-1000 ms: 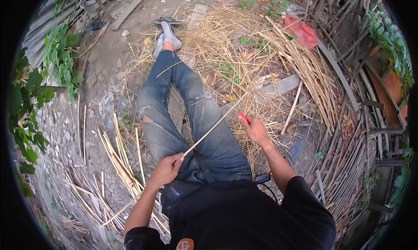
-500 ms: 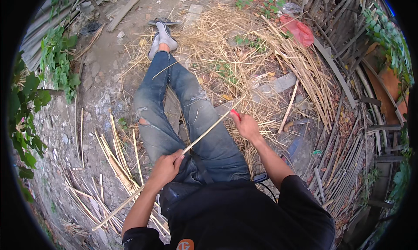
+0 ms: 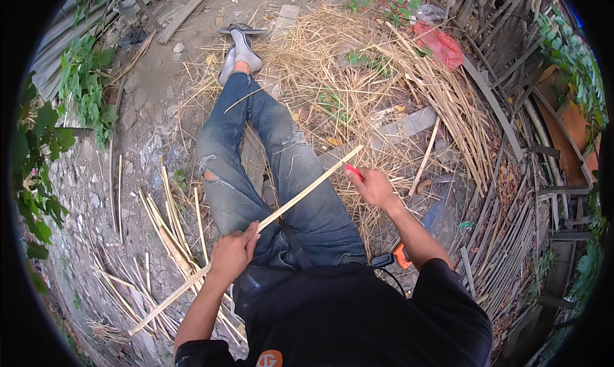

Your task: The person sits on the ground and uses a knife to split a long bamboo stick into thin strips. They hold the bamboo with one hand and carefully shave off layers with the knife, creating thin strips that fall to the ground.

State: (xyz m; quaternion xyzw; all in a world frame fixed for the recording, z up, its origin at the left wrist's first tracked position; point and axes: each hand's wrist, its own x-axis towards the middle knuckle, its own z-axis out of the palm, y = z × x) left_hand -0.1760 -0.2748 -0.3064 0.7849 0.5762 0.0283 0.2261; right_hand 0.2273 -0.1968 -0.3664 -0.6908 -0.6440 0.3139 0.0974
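My left hand (image 3: 233, 255) is closed around a long pale bamboo strip (image 3: 300, 197). The strip slants across my thighs, its far end up past my right knee and its near end passing under my left forearm. My right hand (image 3: 374, 187) grips a small red-handled tool (image 3: 354, 172) just beside the strip's far end; its working edge is too small to make out. I sit with my legs in torn jeans (image 3: 236, 175) stretched forward. Thin shavings (image 3: 332, 60) lie thickly beyond and right of my legs.
Split strips (image 3: 169, 229) lie by my left hip, and a bundle of strips (image 3: 454, 111) rests at right. A blade (image 3: 435, 213) with a curved wooden handle (image 3: 424, 186) and an orange object (image 3: 401, 256) lie near my right forearm. Stacked sticks (image 3: 505, 252) stand farther right.
My left hand has shifted slightly left and toward me with the strip, which shows its broader side now. My right hand has moved a little right and nearer, away from the strip.
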